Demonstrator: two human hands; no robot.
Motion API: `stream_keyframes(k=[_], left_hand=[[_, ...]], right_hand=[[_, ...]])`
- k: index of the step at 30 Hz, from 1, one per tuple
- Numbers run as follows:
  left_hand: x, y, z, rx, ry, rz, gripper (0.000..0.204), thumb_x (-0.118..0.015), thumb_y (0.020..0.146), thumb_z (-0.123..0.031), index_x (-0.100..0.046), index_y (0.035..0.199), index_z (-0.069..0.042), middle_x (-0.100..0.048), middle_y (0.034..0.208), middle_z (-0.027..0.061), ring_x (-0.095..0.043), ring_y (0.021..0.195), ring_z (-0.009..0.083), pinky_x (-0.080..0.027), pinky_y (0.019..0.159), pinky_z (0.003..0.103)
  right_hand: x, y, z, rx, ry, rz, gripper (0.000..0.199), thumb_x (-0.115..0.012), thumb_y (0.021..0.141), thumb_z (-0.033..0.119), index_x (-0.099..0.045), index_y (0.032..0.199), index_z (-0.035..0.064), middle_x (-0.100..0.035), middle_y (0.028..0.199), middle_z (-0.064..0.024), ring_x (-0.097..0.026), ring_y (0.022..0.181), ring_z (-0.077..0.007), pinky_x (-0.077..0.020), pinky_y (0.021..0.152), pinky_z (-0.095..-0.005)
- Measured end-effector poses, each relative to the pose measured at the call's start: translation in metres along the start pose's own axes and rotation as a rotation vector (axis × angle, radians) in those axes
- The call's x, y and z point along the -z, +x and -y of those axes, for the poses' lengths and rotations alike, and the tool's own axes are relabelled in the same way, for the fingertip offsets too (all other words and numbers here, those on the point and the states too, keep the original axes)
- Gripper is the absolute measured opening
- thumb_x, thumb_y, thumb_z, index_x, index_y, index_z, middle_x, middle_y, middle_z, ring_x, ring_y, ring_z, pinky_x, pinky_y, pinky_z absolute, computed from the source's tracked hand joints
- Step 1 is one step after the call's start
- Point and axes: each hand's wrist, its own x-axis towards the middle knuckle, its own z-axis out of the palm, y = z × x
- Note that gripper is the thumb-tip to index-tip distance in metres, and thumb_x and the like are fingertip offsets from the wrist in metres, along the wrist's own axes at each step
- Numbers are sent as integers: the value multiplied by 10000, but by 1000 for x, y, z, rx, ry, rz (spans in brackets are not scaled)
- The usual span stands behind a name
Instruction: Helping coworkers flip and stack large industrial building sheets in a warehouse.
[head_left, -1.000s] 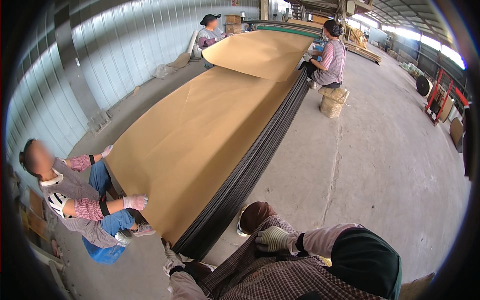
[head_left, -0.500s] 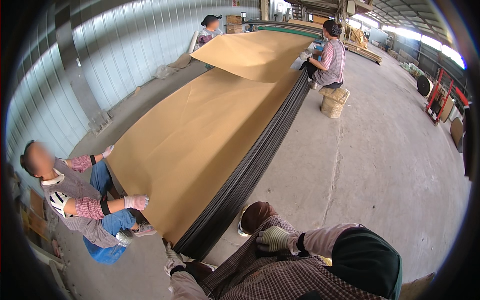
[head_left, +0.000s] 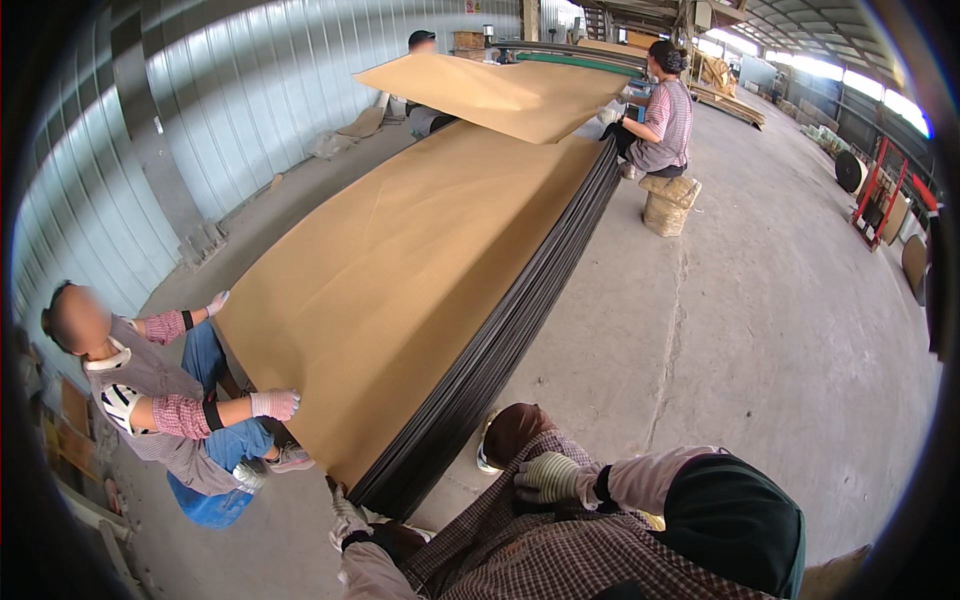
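Observation:
A large brown paper sheet [head_left: 340, 290] lies over a long stack of dark-edged sheets [head_left: 490, 340]. My left hand [head_left: 346, 518], in a pale glove, is at the stack's near corner, its fingers closed on the corner of the brown sheet. In a striped glove, my right hand [head_left: 548, 478] rests over my checked apron with its fingers curled; what lies under them is dark and cannot be made out. At the left, a seated co-worker's gloved hand [head_left: 274, 404] is at the sheet's near left edge, the other hand farther along that edge.
Beyond, another brown sheet [head_left: 490, 95] is raised above the stack's far end. A co-worker [head_left: 668, 115] sits on a wrapped bundle [head_left: 668, 205] at the far right; another is partly hidden behind the sheet. A red hand truck [head_left: 880, 190] stands on the concrete floor [head_left: 740, 330].
The far sheet's left side has risen and shifted left, covering more of the far co-worker. The co-worker at far right has moved slightly. My hands stay nearly still.

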Motion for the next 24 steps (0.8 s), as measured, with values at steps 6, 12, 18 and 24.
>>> stream_keyframes(k=[6,12,18,24], left_hand=[[16,-6,7,-99,123,-41,450,-467,893,-111,-456,1338,-42,-563,1262,124,-584,1065,241,-456,958,296],[33,-2,-85,599,-1242,-110,459,-491,928,-100,-410,1374,-31,-521,1314,148,-541,1134,260,-439,975,367],[60,16,-137,220,-828,-444,521,-591,928,-220,-421,1391,-52,-506,1344,141,-512,1182,246,-382,1027,381],[39,57,-198,192,-926,-16,720,-565,896,-507,-378,1413,-43,-427,1414,149,-408,1299,239,-313,1076,369]], right_hand=[[-4,6,2,34,7,-16,341,-571,842,339,-635,973,32,-608,896,-159,-627,805,-352,-514,710,-440],[-8,-1,-5,7,12,-34,338,-572,840,339,-635,970,33,-611,871,-160,-628,785,-354,-512,686,-446],[-4,-1,-3,45,23,-88,328,-584,834,339,-625,935,30,-605,847,-163,-624,747,-360,-513,661,-446],[0,3,-2,33,17,-70,312,-585,832,352,-611,883,45,-604,826,-152,-624,745,-353,-512,648,-446]])
